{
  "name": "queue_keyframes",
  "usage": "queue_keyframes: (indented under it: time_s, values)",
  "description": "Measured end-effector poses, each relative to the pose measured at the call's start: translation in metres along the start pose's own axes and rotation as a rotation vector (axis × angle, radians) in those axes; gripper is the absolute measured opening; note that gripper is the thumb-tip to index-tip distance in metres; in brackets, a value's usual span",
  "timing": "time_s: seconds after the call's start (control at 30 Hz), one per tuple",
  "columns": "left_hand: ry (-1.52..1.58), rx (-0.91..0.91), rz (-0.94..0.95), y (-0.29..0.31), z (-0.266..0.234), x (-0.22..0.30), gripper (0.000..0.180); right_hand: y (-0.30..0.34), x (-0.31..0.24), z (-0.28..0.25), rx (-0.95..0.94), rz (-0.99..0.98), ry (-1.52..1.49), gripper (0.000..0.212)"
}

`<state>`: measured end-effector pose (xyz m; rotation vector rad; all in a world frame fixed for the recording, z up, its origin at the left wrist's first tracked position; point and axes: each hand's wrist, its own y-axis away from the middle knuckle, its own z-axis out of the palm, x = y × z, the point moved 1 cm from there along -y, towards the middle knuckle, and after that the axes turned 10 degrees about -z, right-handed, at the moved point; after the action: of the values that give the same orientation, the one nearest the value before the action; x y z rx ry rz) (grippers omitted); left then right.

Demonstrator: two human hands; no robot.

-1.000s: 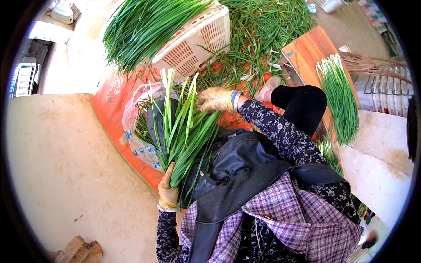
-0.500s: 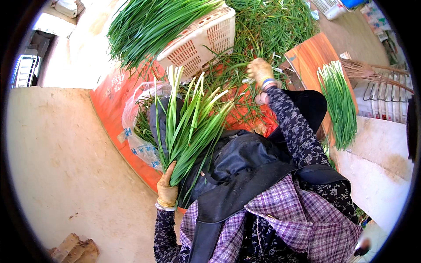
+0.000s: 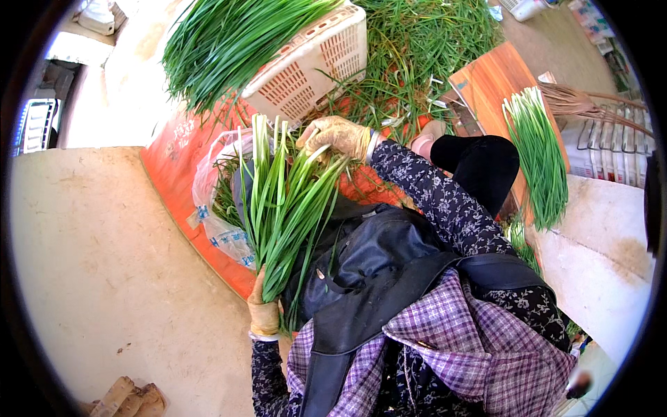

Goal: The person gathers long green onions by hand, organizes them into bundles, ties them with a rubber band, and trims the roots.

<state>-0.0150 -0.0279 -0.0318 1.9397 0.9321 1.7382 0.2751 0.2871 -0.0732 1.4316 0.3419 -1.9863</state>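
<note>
My left hand (image 3: 264,311), in a tan glove, is closed around the leafy lower part of a bunch of garlic chives (image 3: 281,222). The bunch fans out over my lap, its pale stem ends pointing away from me. My right hand (image 3: 339,137), gloved too, is at the right side of those stem ends. Its fingers are bent and closed at a pale stem; the fingertips are partly hidden. Left of the bunch, a clear plastic bag (image 3: 226,233) holds green trimmings, partly covered by the leaves.
A white slotted crate (image 3: 313,73) heaped with chives (image 3: 236,48) stands ahead. Loose chives (image 3: 431,42) cover the orange sheet (image 3: 177,163) beyond my lap. At right, a wooden board (image 3: 486,80) bears a neat chive bundle (image 3: 538,160), near a straw broom (image 3: 570,101).
My right hand has come back from the loose chives at the far right to the stem ends of the held bunch. The bunch and left hand stay nearly in place.
</note>
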Motion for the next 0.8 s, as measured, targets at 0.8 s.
queue_keyframes:
  time_s: [0.8]
  values:
    - [-0.955,0.379,0.376,0.012,0.045,0.011,0.08,0.057,0.036,0.045,0.024,0.056,0.205,0.032]
